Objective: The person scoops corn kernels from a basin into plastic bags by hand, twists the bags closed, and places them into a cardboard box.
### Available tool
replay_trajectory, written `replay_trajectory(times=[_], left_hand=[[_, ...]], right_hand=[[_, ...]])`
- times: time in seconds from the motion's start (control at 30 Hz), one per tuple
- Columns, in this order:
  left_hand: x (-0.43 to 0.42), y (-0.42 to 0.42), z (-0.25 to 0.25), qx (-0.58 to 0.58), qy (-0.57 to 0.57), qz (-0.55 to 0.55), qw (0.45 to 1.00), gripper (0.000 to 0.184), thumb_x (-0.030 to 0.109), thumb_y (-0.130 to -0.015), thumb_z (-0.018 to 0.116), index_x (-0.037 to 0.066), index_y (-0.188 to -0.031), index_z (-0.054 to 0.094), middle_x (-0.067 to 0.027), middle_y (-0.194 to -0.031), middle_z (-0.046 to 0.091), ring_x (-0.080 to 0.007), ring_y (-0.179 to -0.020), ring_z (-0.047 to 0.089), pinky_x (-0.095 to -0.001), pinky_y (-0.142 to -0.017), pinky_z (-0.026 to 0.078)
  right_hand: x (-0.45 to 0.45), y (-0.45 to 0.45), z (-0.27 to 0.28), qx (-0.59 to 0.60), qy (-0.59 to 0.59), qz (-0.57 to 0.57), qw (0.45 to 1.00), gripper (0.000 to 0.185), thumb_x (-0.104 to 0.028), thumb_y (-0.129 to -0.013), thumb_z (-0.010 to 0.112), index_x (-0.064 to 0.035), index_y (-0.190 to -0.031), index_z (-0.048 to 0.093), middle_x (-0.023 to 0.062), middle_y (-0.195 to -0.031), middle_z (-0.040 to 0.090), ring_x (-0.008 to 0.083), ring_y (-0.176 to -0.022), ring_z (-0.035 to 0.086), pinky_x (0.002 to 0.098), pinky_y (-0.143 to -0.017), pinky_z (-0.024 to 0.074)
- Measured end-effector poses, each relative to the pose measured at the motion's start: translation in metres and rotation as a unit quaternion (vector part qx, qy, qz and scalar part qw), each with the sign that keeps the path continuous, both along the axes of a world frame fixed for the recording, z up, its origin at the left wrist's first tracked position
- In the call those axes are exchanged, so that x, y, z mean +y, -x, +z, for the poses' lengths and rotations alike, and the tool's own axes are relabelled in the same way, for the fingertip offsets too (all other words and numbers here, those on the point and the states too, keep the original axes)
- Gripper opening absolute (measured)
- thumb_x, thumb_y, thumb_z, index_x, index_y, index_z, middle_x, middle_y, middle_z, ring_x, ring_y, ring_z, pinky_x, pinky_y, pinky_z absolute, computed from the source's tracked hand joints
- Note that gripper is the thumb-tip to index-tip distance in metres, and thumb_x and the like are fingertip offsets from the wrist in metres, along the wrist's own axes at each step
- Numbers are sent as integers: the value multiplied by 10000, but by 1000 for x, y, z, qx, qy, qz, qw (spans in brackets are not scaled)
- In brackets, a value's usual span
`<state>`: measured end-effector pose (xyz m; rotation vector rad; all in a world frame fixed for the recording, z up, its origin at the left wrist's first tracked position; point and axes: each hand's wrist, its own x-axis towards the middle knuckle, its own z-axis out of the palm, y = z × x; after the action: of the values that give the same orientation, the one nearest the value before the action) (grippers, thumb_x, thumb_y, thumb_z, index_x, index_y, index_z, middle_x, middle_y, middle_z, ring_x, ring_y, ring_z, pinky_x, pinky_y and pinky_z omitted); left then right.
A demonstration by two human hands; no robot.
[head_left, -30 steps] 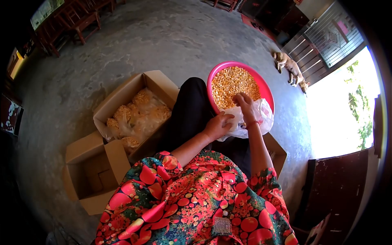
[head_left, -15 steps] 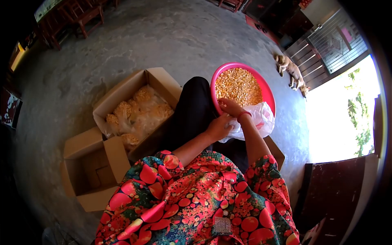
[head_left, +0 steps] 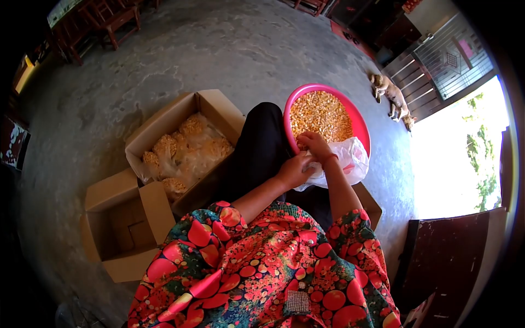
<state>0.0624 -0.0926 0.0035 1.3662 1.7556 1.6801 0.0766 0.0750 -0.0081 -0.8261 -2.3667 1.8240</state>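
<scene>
A pink basin [head_left: 359, 117] full of golden corn kernels [head_left: 321, 116] stands in front of me, right of my knee. A white plastic bag [head_left: 354, 164] lies bunched against the basin's near rim. My left hand [head_left: 295, 170] is closed on the bag's gathered edge. Just above it, my right hand [head_left: 316, 146], with a red bracelet at the wrist, is at the rim beside the kernels. Its fingers are curled together, and what they hold is too small to make out.
Left of my leg, an open cardboard box [head_left: 158, 121] holds several clear bags of kernels [head_left: 188, 150]. A second open box [head_left: 117, 227] sits nearer. A dog [head_left: 392, 97] lies by the doorway at right. Wooden chairs [head_left: 112, 22] stand at the back left.
My right hand has shifted slightly up and right, away from the near left side of the basin. My left hand stays on the bag.
</scene>
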Motion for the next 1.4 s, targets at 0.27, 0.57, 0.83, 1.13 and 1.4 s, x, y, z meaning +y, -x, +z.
replay_trajectory(times=[0.27, 0.57, 0.83, 1.13, 1.4], left_hand=[[4, -1, -3, -5, 24, 9, 1000, 277, 145, -735, 592, 72, -1003, 585, -156, -983, 548, -322, -901, 564, -352, -773, 460], [5, -3, -4, -22, 32, 11, 999, 278, 132, -720, 602, 67, -991, 588, -163, -897, 545, -323, -805, 570, -360, -721, 464], [4, -3, -3, -13, 9, 15, 1000, 284, 128, -727, 600, 69, -1005, 585, -182, -895, 542, -331, -835, 560, -365, -747, 452], [12, -1, -21, 3, 2, -5, 1000, 296, 112, -739, 589, 51, -1029, 576, -186, -995, 559, -321, -928, 551, -364, -840, 425], [18, 2, -35, -17, -57, -21, 998, 306, 96, -728, 578, 44, -1030, 570, -174, -1004, 556, -320, -934, 552, -349, -815, 446]], right_hand=[[13, -15, 0, 166, 279, -223, 919, 133, -197, -835, 529, -66, -830, 551, 29, -687, 537, 123, -556, 500, 234, -488, 410], [0, -58, 67, 207, 290, -255, 899, 169, -227, -866, 496, -89, -769, 505, 29, -684, 513, 121, -595, 485, 228, -520, 406], [28, -103, 44, 215, 202, -181, 938, 243, -161, -886, 447, -74, -662, 479, 32, -670, 489, 148, -649, 497, 324, -730, 439], [-20, -109, 104, 151, -120, -44, 980, 195, -154, -843, 513, 7, -927, 585, 31, -870, 589, 107, -851, 530, 255, -792, 404], [-161, -97, 307, 311, -347, 286, 837, 201, -82, -671, 636, -25, -859, 596, 81, -775, 580, 193, -680, 576, 308, -642, 478]])
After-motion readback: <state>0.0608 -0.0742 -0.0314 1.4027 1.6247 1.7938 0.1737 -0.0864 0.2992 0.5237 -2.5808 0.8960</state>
